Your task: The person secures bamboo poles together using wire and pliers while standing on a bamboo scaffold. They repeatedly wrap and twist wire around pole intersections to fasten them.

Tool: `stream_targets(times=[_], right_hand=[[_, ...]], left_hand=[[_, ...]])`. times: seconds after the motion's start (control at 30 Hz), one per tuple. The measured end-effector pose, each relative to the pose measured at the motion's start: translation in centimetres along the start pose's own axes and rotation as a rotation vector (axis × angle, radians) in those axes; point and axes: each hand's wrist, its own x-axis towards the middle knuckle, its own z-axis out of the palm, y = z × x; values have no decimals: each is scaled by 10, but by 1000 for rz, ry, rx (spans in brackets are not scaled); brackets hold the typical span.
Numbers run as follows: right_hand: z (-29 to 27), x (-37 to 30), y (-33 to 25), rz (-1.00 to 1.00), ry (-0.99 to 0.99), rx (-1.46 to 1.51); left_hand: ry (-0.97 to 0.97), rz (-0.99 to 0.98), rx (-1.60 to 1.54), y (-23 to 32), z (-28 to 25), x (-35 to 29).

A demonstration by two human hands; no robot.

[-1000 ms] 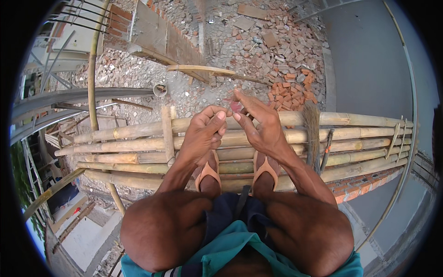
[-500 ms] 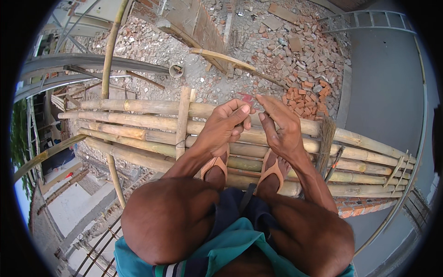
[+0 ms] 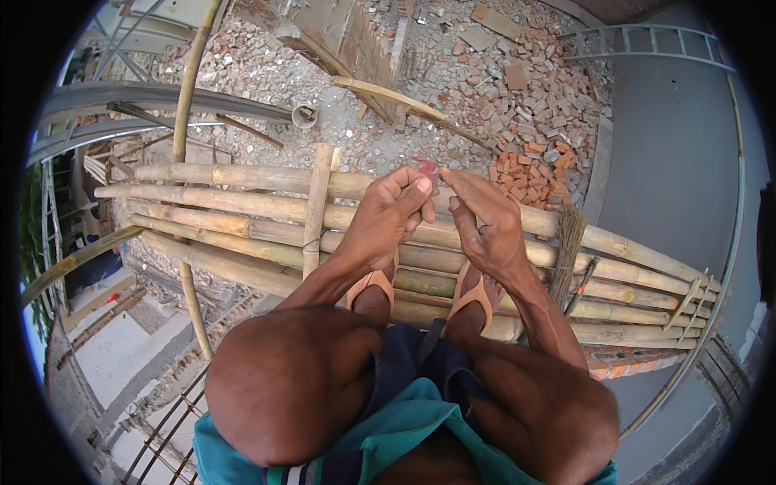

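Note:
Thumb and fingers of my left hand (image 3: 388, 212) are closed in a pinch on a small, reddish, see-through packet (image 3: 428, 168), which pokes up past the fingertips. Close on its right is my right hand (image 3: 491, 226), fingers stretched out side by side and thumb apart. The right fingertips reach the packet's edge; whether they touch it I cannot tell. Both hands are above a platform of bamboo poles (image 3: 267, 204), in front of my knees. My feet, in tan sandals (image 3: 478, 305), rest on the poles.
A stiff-bristled brush (image 3: 569, 246) and a tool with a black and orange handle (image 3: 584, 284) stand at the platform's right. Below lie rubble and broken bricks (image 3: 533, 174), with a pale bucket (image 3: 305, 116). A metal ladder (image 3: 647, 40) leans by a grey wall (image 3: 667, 145). An upright bamboo pole (image 3: 184, 105) rises at left.
The view has shifted slightly. My hands keep nearly the same pose, with the left still pinching the packet and the right beside it.

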Motion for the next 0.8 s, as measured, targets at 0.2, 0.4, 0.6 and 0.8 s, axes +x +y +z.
stream_targets(times=[0.2, 0.4, 0.6, 0.8], right_hand=[[7, 1, -6, 441, 81, 365], [8, 3, -8, 174, 101, 104], [7, 2, -7, 113, 112, 80], [14, -1, -11, 92, 80, 94]], left_hand=[[27, -31, -19, -2, 0, -1], [10, 75, 98, -6, -1, -1], [35, 117, 144, -12, 0, -2], [40, 168, 117, -14, 0, -2]])
